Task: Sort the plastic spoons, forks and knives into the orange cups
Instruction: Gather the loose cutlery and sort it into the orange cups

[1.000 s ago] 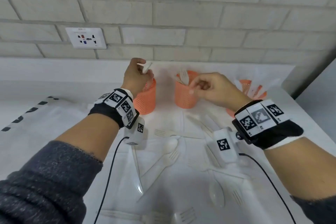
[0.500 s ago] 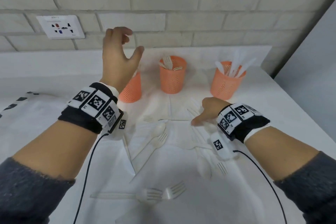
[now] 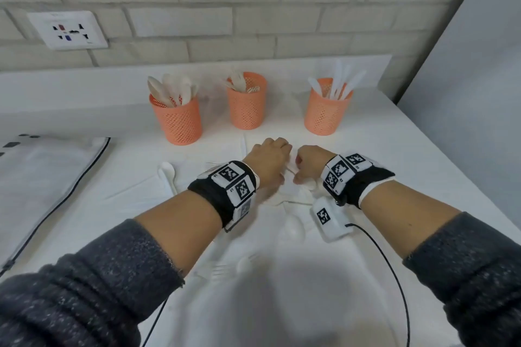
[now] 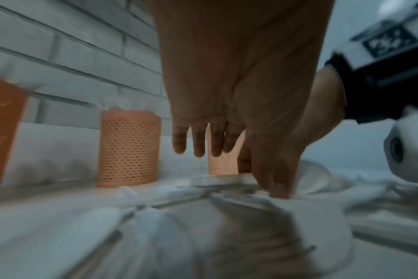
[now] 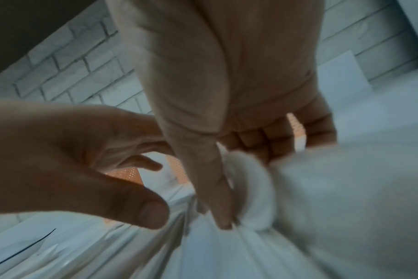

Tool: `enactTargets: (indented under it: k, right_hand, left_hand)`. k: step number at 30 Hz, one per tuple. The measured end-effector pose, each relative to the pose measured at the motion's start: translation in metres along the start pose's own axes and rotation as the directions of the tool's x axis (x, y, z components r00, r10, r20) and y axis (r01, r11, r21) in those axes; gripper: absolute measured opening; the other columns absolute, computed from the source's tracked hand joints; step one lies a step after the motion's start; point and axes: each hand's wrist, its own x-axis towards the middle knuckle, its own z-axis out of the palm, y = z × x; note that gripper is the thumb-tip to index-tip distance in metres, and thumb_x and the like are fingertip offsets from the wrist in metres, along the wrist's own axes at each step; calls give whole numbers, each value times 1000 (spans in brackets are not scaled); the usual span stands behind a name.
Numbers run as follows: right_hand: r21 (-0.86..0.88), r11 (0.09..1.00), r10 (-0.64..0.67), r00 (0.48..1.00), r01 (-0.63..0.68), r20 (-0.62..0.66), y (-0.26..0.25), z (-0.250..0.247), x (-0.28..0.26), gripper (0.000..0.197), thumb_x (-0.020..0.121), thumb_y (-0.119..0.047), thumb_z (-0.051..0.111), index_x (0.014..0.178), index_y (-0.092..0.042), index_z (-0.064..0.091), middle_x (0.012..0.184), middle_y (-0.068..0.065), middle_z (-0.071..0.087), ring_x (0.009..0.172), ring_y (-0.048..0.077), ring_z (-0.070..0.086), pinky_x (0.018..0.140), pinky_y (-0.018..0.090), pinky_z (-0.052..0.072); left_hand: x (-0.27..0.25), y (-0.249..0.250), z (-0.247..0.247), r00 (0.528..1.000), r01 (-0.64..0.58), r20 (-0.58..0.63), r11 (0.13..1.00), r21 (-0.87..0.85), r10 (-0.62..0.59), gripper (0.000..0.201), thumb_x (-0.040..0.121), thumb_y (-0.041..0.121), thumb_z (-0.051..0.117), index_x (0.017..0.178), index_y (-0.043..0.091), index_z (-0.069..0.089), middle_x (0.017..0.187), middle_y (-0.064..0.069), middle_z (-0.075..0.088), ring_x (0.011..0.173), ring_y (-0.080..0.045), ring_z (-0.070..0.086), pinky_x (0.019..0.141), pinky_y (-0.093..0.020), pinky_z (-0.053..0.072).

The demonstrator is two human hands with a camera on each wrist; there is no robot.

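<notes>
Orange mesh gives you your landmark: the middle cup (image 3: 247, 104), holding forks, stands near the back of the white cloth (image 3: 394, 172), below the brick wall (image 3: 253, 22). To its left stands the spoon cup (image 3: 177, 118), to its right the knife cup (image 3: 324, 110); the three are well apart from one another, with bare cloth between them.

Your left hand (image 3: 269, 162) hovers low over the cloth in front of the middle cup, fingers (image 4: 198, 141) loosely extended and holding nothing, with the thumb tip down among the loose cutlery (image 4: 227, 181). Your right hand (image 3: 310, 162) sits just beside it, toward the knife cup's side, fingers curled in; in the right wrist view the thumb (image 5: 217, 188) presses against a white spoon bowl (image 5: 251, 188), but blur keeps you from telling whether it is truly pinched.

Loose white pieces lie nearer you than the middle cup: a spoon (image 3: 168, 175) off to the spoon cup's side, another spoon (image 3: 294, 229) under your wrists, forks (image 3: 222, 272) closer still. Open cloth runs from the knife cup out to the table's right edge (image 3: 439, 166); beyond the spoon cup, a dark-trimmed white sheet (image 3: 53, 177) lies over the table.
</notes>
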Motion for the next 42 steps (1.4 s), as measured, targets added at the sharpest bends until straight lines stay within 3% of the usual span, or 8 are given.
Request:
enactTargets:
  k: [9,13,15,23,27,35,39,42]
  right_hand:
    - [113,957,-248,954,269,-166,13,-4,-11,21,87,-18,61,98,0,63,76,-2,53,81,19,51,62,18,37]
    - [158,928,-277,909,337,-310,36,-27,-25,42,83,-19,67,121,-4,55,112,6,46,104,17,47,92,27,39]
    - [171,920,-252,866,353,-431,55,-36,-37,39,85,-7,62,122,-5,54,110,3,41,102,14,43,88,19,34]
    - [-56,998,28,1000,-28,0,129,-4,-70,35,76,-4,66,110,-12,64,110,3,54,101,19,53,87,23,40]
    - [-129,991,31,1000,-31,0,119,11,-66,5,84,-17,62,85,-14,60,92,-1,53,91,20,54,89,33,45]
    - [110,989,112,988,-100,-109,104,11,-79,26,99,-16,35,120,-2,40,107,18,56,85,24,48,74,29,35]
    - [305,950,-10,983,66,-181,80,8,-83,25,93,-23,51,112,-7,55,97,4,55,90,19,50,75,25,36]
    - [340,929,-88,981,143,-174,50,15,-76,25,85,-17,64,109,-9,64,82,-7,52,87,14,49,64,16,36]
  left_hand:
    - [16,14,1,999,-12,-44,999,-47,10,23,94,15,47,115,5,46,111,-11,63,103,-31,57,87,-31,32]
    - [2,-2,-19,999,21,24,999,-31,-20,20,98,18,37,104,5,50,104,-15,61,91,-31,56,75,-35,38]
    - [-8,-14,-27,995,94,29,990,-107,-91,18,99,19,36,98,5,46,100,-16,59,83,-28,52,72,-36,40]
    - [-47,-14,-28,982,183,102,946,-269,-161,26,89,33,58,83,8,58,80,-4,54,74,-21,50,57,-27,33]
    - [-47,-1,-11,978,170,171,926,-338,-117,20,80,28,69,90,11,65,82,-1,58,79,-20,54,65,-27,38]
    - [-42,17,7,977,175,156,967,-182,-148,15,83,20,57,72,12,51,67,2,50,76,-24,55,64,-30,40]
    - [-45,14,3,957,234,221,947,-220,-185,45,75,28,74,108,8,50,98,-4,54,94,-26,55,76,-31,41]
    - [-42,14,4,946,248,255,953,-177,-199,35,75,26,74,100,8,58,100,-8,60,87,-22,54,73,-29,40]
